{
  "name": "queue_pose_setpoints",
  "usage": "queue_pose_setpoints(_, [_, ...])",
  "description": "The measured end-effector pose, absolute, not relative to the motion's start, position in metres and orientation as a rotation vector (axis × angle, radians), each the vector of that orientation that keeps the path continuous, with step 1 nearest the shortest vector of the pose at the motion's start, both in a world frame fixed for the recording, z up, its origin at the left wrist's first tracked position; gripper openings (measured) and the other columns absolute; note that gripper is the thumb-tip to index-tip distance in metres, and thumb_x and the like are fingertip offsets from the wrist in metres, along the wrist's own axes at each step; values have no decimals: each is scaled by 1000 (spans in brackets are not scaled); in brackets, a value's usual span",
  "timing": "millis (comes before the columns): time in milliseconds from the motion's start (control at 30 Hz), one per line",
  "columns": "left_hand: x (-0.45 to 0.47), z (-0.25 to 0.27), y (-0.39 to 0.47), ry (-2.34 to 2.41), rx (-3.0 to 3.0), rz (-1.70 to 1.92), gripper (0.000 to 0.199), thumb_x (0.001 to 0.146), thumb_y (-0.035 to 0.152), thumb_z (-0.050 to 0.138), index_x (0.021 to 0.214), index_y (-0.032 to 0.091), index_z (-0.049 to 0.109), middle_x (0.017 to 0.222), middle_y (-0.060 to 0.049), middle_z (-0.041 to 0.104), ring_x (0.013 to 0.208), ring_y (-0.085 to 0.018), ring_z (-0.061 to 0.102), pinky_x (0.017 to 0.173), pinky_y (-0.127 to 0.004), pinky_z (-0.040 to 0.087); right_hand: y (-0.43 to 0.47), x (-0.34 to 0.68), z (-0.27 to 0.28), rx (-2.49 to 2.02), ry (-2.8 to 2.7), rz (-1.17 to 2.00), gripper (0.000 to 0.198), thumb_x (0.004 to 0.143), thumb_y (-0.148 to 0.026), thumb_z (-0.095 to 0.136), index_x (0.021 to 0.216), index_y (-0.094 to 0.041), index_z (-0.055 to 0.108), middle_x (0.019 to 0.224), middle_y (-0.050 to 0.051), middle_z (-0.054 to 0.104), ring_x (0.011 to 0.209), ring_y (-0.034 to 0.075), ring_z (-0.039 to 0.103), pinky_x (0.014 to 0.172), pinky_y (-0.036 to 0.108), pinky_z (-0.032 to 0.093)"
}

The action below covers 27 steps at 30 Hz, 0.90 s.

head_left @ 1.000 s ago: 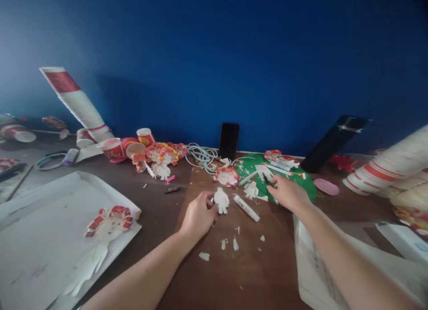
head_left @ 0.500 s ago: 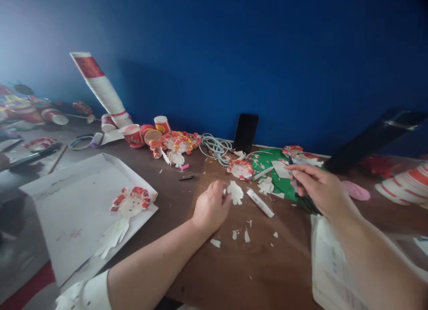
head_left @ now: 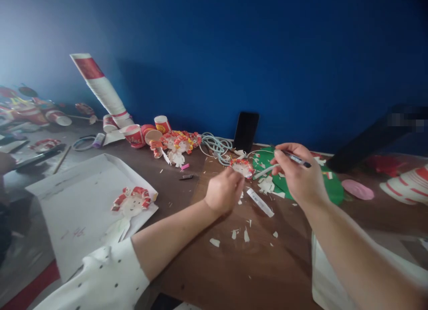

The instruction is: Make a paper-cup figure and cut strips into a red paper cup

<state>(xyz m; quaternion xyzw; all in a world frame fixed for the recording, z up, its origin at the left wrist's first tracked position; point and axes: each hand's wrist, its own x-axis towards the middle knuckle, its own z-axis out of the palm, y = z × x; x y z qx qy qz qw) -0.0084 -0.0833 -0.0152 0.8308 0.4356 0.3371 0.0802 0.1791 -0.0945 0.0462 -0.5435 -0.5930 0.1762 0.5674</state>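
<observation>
My right hand (head_left: 297,169) is closed round a marker pen (head_left: 300,160) with a dark end, held above the green paper (head_left: 281,180). My left hand (head_left: 224,190) is curled with its fingers together, over the wood just in front of a paper-cup face (head_left: 242,167) with a red fringe. What its fingers hold, if anything, is hidden; a bit of white paper shows just below them. A white glue tube (head_left: 260,203) lies between the hands. Behind it rests a cut white paper piece (head_left: 266,184).
Paper scraps (head_left: 246,235) lie in front. A phone (head_left: 246,131) leans on the blue wall beside a coiled cable (head_left: 216,145). Leftward are red cups (head_left: 133,136), a tall cup stack (head_left: 103,87) and a white envelope (head_left: 76,203). More cups (head_left: 404,185) lie right.
My right hand has moved left with the marker pen, uncovering more green paper. My left hand has shifted right and slightly away from me, over the cut white paper that showed beside it.
</observation>
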Motion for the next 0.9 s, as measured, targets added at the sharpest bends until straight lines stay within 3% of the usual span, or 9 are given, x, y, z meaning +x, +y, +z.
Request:
queue_pose_setpoints(67, [-4,-10,-58,1496,2265,1157,20,90,31,45,90,19,62,92,-5,61,81,-15,58,72,-25,46,-80,170,44,-1239,-1333,416,28,87,-46,56,100,-21,56,71,0,60,51,10,56,43,21,46])
queue_pose_setpoints(200, [-4,-13,-31,1563,2092,1310,18,89,28,47,93,19,62,90,-4,61,83,-14,58,77,-25,45,-57,159,21,-1226,-1250,353,31,90,-45,50,108,-20,57,85,4,66,69,14,63,50,23,51])
queue_pose_setpoints(300, [-10,-22,-28,1519,2163,1265,19,89,31,48,91,19,63,87,-4,61,82,-14,58,75,-25,44,-54,160,-2,-1294,-1323,228,33,91,-41,48,113,-20,61,97,7,68,84,17,65,73,32,54])
queue_pose_setpoints(400, [-17,-24,-25,1508,2198,1264,21,89,31,46,92,18,63,88,-5,62,81,-14,58,73,-24,43,-57,165,-15,-1332,-1408,175,33,91,-41,49,113,-22,63,106,8,68,93,19,65,83,36,52])
queue_pose_setpoints(600, [-26,-17,-18,1243,2388,1032,21,88,34,50,91,19,65,87,-4,63,78,-14,58,73,-25,44,-66,163,-8,-1331,-1520,157,28,92,-40,46,101,-21,64,91,6,70,82,19,66,81,35,52])
queue_pose_setpoints(767, [-18,-2,-45,932,2753,704,30,91,39,44,86,19,66,90,-7,63,88,-18,58,78,-29,45,-72,157,-7,-1258,-1694,-3,21,88,-36,52,99,-21,62,95,7,68,89,21,64,84,36,51])
queue_pose_setpoints(900, [-11,5,-88,1009,2945,512,22,90,20,42,85,16,62,90,-9,61,88,-21,55,72,-32,46,-70,158,-10,-1226,-1716,-42,17,88,-30,52,98,-21,61,95,6,67,89,20,63,83,34,50])
